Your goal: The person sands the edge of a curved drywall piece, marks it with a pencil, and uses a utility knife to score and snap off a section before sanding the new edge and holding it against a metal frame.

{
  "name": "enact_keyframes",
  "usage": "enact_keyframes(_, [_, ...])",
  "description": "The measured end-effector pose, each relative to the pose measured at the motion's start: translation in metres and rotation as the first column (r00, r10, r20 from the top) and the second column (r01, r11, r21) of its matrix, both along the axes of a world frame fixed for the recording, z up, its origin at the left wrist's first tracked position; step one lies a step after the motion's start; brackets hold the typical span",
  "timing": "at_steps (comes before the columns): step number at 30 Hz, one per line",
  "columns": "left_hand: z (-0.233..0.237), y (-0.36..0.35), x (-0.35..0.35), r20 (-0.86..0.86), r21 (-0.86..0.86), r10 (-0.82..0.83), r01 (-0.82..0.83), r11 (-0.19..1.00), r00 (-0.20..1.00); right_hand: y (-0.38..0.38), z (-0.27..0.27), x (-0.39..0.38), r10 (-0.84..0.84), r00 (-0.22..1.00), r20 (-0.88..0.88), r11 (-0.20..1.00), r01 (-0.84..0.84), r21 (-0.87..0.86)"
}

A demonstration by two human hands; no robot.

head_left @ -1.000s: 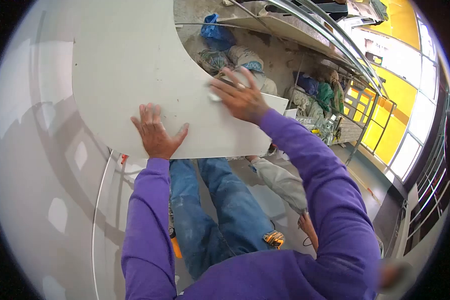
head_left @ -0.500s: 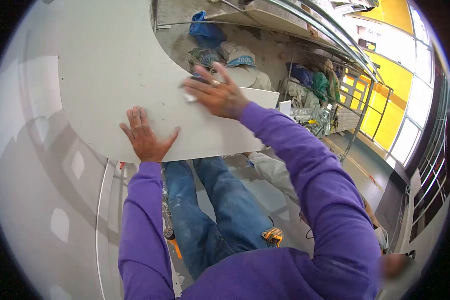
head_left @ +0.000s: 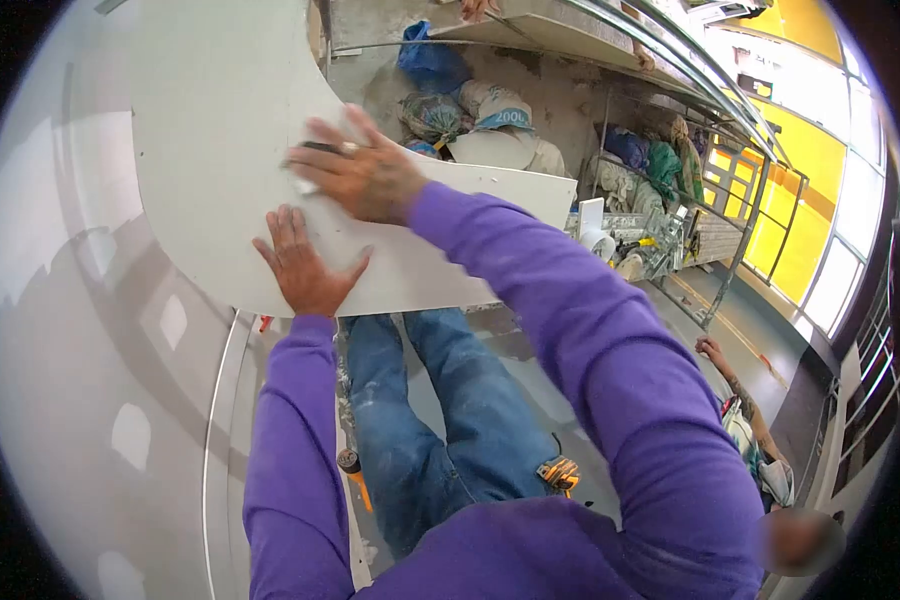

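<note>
My left hand (head_left: pixel 310 268) lies flat near the front edge of a white curved board (head_left: pixel 220 150), fingers spread and thumb out to the side. Above and to the right of it, my right hand (head_left: pixel 365 170) is over the same board, its fingers smeared by motion. Something dark shows between those fingers and a small white piece under them; I cannot make out what it is. A ring is on one finger. The board has a wide curved cut-out and narrows to an arm at the right.
Filled sacks (head_left: pixel 495 105) and a blue bag (head_left: pixel 432 65) lie beyond the board. Metal scaffold rails (head_left: pixel 760 205) stand at right. A co-worker's arm (head_left: pixel 740 385) is at lower right. A tape measure (head_left: pixel 558 475) hangs at my waist. A grey wall (head_left: pixel 70 330) with white patches rises on the left.
My right hand has swept left across the board, with the dark and white bits moving along with it. My left hand stays planted. The co-worker at right has drawn back from the board.
</note>
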State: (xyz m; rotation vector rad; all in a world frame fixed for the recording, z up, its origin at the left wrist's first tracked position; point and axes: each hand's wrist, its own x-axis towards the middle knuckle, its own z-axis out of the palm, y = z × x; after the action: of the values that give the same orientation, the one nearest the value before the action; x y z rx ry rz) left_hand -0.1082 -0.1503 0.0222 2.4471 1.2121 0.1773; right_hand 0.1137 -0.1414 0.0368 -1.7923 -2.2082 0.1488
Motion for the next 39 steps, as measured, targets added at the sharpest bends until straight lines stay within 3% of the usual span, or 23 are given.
enact_keyframes(1, [0.001, 0.000, 0.002, -0.004, -0.004, 0.007, -0.007, 1.000, 1.000, -0.024, 0.000, 0.017, -0.008, 0.999, -0.035, 0.999, 0.007, -0.040])
enact_keyframes(3, [0.002, 0.000, 0.003, -0.001, -0.004, 0.020, -0.020, 1.000, 1.000, -0.078, 0.021, 0.056, -0.015, 0.993, 0.119, 0.982, 0.037, -0.186])
enact_keyframes(5, [-0.001, -0.001, 0.003, 0.015, 0.006, 0.027, -0.027, 1.000, 1.000, -0.127, 0.034, 0.083, -0.113, 0.987, 0.110, 0.949, 0.140, -0.282])
enact_keyframes(8, [-0.001, 0.001, 0.003, 0.008, 0.002, 0.023, -0.023, 1.000, 1.000, -0.155, 0.045, 0.091, -0.127, 0.978, 0.163, 0.934, 0.173, -0.311])
enact_keyframes(11, [-0.005, -0.003, 0.003, 0.093, 0.077, 0.032, -0.039, 0.996, 0.995, -0.115, 0.035, 0.051, -0.136, 0.987, 0.082, 0.975, 0.149, -0.166])
enact_keyframes(14, [-0.005, -0.001, -0.001, 0.059, 0.040, 0.013, -0.015, 0.999, 0.998, -0.047, 0.006, -0.006, -0.094, 0.996, -0.005, 0.993, 0.094, -0.070])
enact_keyframes(16, [-0.006, -0.001, -0.001, 0.052, 0.058, 0.012, -0.015, 0.998, 0.999, 0.034, 0.008, -0.033, -0.098, 0.985, -0.143, 0.995, 0.093, -0.042])
enact_keyframes(19, [-0.004, -0.001, 0.004, 0.050, 0.066, 0.008, -0.012, 0.998, 0.999, 0.092, -0.017, -0.017, 0.112, 0.985, 0.130, 0.988, -0.125, 0.095])
enact_keyframes(20, [-0.004, -0.001, 0.002, 0.043, 0.066, 0.016, -0.019, 0.998, 0.999, 0.109, -0.025, -0.003, 0.066, 0.967, 0.244, 0.994, -0.084, 0.064])
enact_keyframes(21, [-0.006, -0.002, 0.002, 0.052, 0.066, 0.013, -0.017, 0.998, 0.999, 0.125, -0.020, 0.016, -0.099, 0.963, 0.251, 0.995, 0.097, 0.020])
enact_keyframes(22, [-0.006, -0.004, 0.002, 0.048, 0.061, 0.021, -0.024, 0.998, 0.999, 0.133, 0.003, 0.042, -0.178, 0.904, 0.389, 0.982, 0.188, 0.012])
enact_keyframes(23, [-0.005, -0.005, 0.003, 0.046, 0.055, 0.018, -0.021, 0.998, 0.999, 0.143, -0.014, 0.064, -0.352, 0.872, 0.340, 0.932, 0.295, 0.208])
enact_keyframes(26, [-0.005, -0.001, 0.002, 0.053, 0.067, 0.010, -0.014, 0.998, 0.999, 0.135, -0.001, 0.061, -0.202, 0.880, 0.429, 0.979, 0.192, 0.067])
enact_keyframes(27, [-0.005, -0.001, 0.002, 0.058, 0.070, 0.012, -0.016, 0.997, 0.998, 0.117, -0.009, 0.042, -0.065, 0.798, 0.600, 0.995, 0.010, 0.095])
enact_keyframes(28, [-0.005, -0.001, 0.003, 0.055, 0.069, 0.012, -0.016, 0.998, 0.998, 0.097, -0.004, 0.028, 0.141, 0.826, 0.546, 0.989, -0.138, -0.046])
enact_keyframes(29, [-0.004, -0.001, 0.003, 0.051, 0.068, 0.012, -0.016, 0.998, 0.999, 0.081, -0.002, 0.024, 0.293, 0.900, 0.323, 0.956, -0.285, -0.075])
enact_keyframes(30, [-0.004, 0.000, 0.004, 0.047, 0.069, 0.012, -0.016, 0.997, 0.999, 0.071, 0.000, 0.028, 0.431, 0.899, 0.078, 0.902, -0.427, -0.066])
enact_keyframes(31, [-0.004, -0.001, 0.003, 0.052, 0.063, 0.014, -0.017, 0.998, 0.999, 0.079, 0.000, 0.041, 0.464, 0.883, 0.073, 0.886, -0.463, -0.031])
enact_keyframes(33, [-0.005, -0.002, 0.002, 0.061, 0.053, 0.013, -0.017, 0.998, 0.998, 0.110, -0.004, 0.066, 0.128, 0.951, 0.281, 0.991, -0.136, 0.008])
enact_keyframes(34, [-0.005, -0.004, 0.001, 0.054, 0.051, 0.015, -0.018, 0.999, 0.998, 0.121, -0.005, 0.074, -0.051, 0.928, 0.370, 0.998, 0.034, 0.052])
enact_keyframes(37, [-0.005, -0.003, 0.004, 0.052, 0.063, 0.018, -0.021, 0.998, 0.998, 0.155, -0.010, 0.077, -0.332, 0.923, 0.195, 0.940, 0.307, 0.151])
enact_keyframes(39, [-0.004, -0.004, 0.006, 0.065, 0.071, 0.026, -0.030, 0.997, 0.998, 0.140, -0.015, 0.043, -0.253, 0.875, 0.414, 0.966, 0.250, 0.062])
